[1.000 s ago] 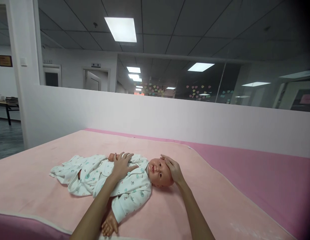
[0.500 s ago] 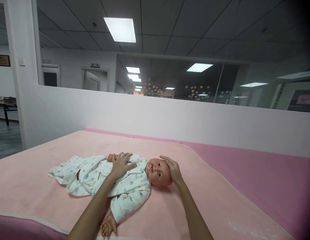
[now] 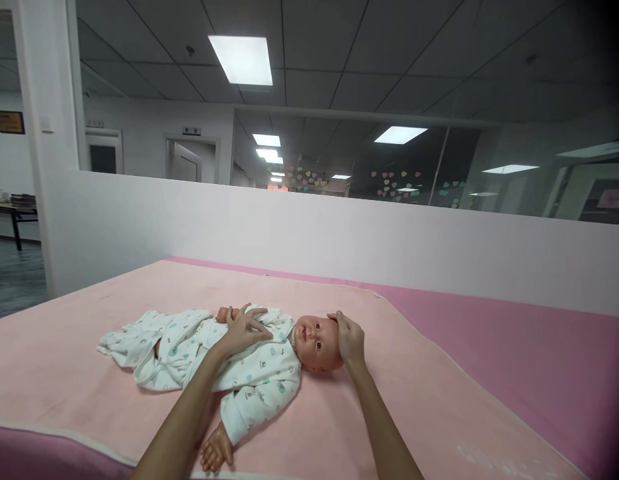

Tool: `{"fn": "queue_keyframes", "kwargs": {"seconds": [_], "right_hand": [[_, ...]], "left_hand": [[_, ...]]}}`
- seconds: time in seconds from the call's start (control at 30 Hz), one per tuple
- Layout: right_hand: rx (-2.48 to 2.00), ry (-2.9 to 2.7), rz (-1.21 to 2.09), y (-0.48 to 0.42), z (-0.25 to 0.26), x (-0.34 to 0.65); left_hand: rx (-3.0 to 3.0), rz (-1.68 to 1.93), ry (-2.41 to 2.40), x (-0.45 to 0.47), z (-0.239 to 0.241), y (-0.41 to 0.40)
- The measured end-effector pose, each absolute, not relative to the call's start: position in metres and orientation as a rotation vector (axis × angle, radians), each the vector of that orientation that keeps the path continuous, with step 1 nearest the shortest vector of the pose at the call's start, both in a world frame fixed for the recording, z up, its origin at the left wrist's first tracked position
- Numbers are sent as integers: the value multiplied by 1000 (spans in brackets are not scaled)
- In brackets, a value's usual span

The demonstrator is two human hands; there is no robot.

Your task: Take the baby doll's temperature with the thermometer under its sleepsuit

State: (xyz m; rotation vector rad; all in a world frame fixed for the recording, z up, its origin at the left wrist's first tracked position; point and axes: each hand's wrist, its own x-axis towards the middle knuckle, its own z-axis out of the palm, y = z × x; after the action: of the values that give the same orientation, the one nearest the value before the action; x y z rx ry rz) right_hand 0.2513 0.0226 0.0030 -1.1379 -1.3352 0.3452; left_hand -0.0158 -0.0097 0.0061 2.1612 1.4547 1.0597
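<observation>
A baby doll (image 3: 316,343) lies on its back across the padded surface, its head toward the right and its legs toward the left. It wears a white printed outfit (image 3: 262,367) with long sleeves. Across the doll's chest rests my left hand (image 3: 244,330), its fingers spread over the cloth. My right hand (image 3: 350,337) is at the crown of the doll's head, fingers bent against the forehead and top; nothing is gripped in it. One doll hand (image 3: 216,450) lies palm down near the front edge, and the other shows beyond my left hand.
A pale pink mat (image 3: 414,400) covers the surface, with a darker pink cover (image 3: 539,353) beneath it at the right. Behind stands a low white wall (image 3: 314,227) topped by glass. A table (image 3: 14,210) with stacked items is at far left.
My left hand's fingers have arched up and bent more on the chest. My right hand's fingers have drawn back slightly and curled on the head. The doll lies much as before.
</observation>
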Motion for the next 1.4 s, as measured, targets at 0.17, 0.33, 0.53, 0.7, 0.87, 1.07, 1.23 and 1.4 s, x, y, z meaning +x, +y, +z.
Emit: {"fn": "queue_keyframes", "kwargs": {"seconds": [0.17, 0.33, 0.53, 0.7, 0.87, 1.07, 1.23, 1.4], "right_hand": [[-1029, -1505, -578, 4, 4, 233], [-766, -1937, -1014, -10, -7, 178], [-1096, -2085, -947, -1, -10, 154], [-1326, -2153, -836, 4, -6, 147], [-1282, -2111, -833, 1, -7, 141], [-1240, -1793, -858, -6, 2, 152], [-1082, -1433, -595, -3, 16, 174], [-1094, -1050, -98, -6, 18, 176]], "left_hand": [[1944, 1243, 1429, -16, 6, -2], [1779, 1354, 1275, -16, 9, -4], [1762, 1348, 1299, -14, 12, -6], [1859, 1281, 1399, -16, 6, 2], [1962, 1214, 1490, -15, 2, 5], [2054, 1237, 1563, -11, -1, 2], [2217, 1255, 1629, -7, -2, -4], [2565, 1397, 1587, -1, 5, -17]]}}
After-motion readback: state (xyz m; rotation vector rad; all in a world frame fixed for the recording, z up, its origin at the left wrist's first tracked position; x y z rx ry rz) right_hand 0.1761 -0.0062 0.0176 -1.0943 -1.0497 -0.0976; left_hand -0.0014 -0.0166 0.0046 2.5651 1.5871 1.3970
